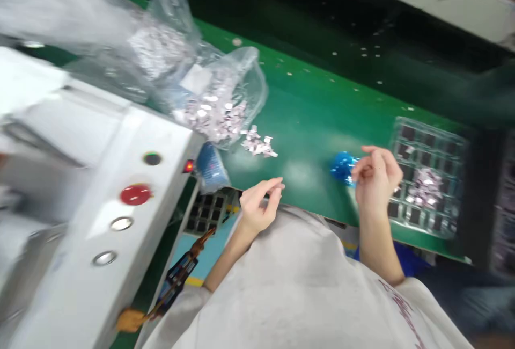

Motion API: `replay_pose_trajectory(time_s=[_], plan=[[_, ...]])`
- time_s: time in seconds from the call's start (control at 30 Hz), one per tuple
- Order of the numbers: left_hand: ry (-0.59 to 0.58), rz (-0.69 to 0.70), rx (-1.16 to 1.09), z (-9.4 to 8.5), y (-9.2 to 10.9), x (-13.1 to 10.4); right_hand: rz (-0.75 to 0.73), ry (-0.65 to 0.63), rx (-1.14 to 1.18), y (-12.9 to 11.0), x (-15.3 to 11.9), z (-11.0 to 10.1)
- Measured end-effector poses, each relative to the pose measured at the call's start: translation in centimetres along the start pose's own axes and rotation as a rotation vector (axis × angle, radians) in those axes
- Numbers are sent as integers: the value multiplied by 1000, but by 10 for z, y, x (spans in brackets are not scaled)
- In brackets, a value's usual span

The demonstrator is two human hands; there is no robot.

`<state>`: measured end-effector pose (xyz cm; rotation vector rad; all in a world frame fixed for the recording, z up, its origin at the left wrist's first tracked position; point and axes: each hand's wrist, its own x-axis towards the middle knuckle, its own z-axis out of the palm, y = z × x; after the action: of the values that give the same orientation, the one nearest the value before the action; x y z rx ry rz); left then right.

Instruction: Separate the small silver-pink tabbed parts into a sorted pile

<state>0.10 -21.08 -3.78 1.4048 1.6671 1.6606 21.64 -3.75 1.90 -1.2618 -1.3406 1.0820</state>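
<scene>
Clear bag (253, 78) with small shiny pieces (205, 113); tray (420, 229) with dark squares (409, 133) and a heap (426, 187); my left fingers (265, 183) nearly meet, my right fingers (382, 158) curl (both grips unclear).

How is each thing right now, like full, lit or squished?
Left hand: fingertips close together, grip unclear
Right hand: fingers curled, grip unclear
Front bag: holding pieces
Small pile: loose beside bag
Tray: dark squares in slots, heap on top
Shiny blue wrap: crumpled
Switch: lit red
Red button: pressed or not, unclear
</scene>
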Motion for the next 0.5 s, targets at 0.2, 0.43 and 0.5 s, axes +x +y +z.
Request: replay_pose_trajectory(time_s=[0.2, 0.43, 0.5], plan=[[841, -472, 222, -52, -32, -54, -415, -680, -327, 12, -45, 64], [791, -562, 38, -67, -45, -34, -1047, -1089, -794, -1, -95, 162], [825, -549, 44, -63, -44, -29, -1117, -1037, -832, -3, -101, 176]])
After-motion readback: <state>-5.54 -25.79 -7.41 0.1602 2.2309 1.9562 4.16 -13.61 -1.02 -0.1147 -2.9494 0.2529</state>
